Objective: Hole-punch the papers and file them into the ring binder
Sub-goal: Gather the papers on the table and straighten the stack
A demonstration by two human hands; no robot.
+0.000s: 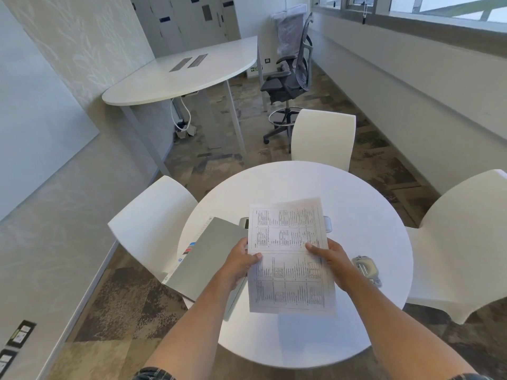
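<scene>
Grey board covers the closed ring binder (208, 259), which lies on the round white table (370, 215) just left of the papers (290, 256), its near corner reaching the table's left rim. The papers are held up above the table, clear of its surface. The left hand (241, 263) is closed on their left edge, thumb laid on the printed face, the other fingers hidden beneath; the right hand (333, 259) is closed on the right edge in the same way. A metal device, probably the hole punch (327, 223), is partly hidden behind the papers' far edge. To the right of the papers, near the right hand, a small grey tool (366, 268) rests; what it is cannot be told.

The sheets should be squared edge to edge before punching, so the holes line up. Bare table is left beyond and to the right of the papers; white chairs (323, 138) stand close around the rim.
</scene>
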